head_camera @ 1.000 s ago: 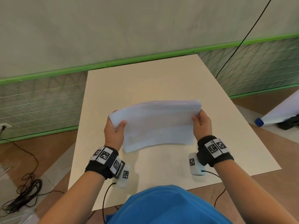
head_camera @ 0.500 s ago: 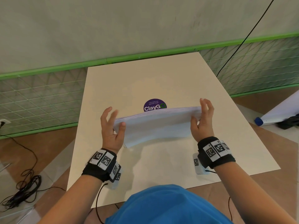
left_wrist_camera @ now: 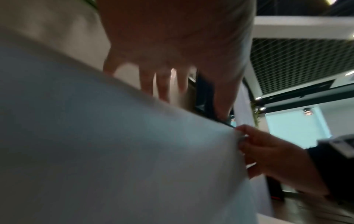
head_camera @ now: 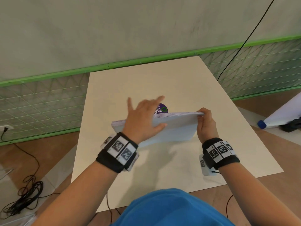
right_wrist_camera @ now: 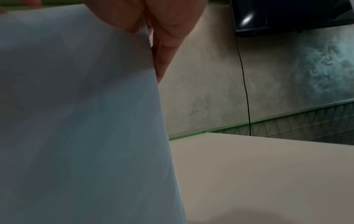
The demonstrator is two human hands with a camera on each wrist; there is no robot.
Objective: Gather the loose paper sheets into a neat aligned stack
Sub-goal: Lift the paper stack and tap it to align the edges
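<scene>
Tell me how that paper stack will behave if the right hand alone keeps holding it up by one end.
The paper stack is likely floppy: it already bows between the right hand and the left hand. Its top edge shows many separate sheets, so they would probably fan or slip apart. The left hand lies open over it, so a one-ended pinch looks unreliable.

A blue garment (head_camera: 172, 207) is worn on the torso, and both forearms are left bare. A black band (head_camera: 114, 159) is strapped round the left wrist and a like black band (head_camera: 224, 158) round the right. White tags printed with black square codes (head_camera: 121, 148) are carried on each band. A white camera unit (head_camera: 203, 165) with a thin dark cable is fixed under the right wrist.
</scene>
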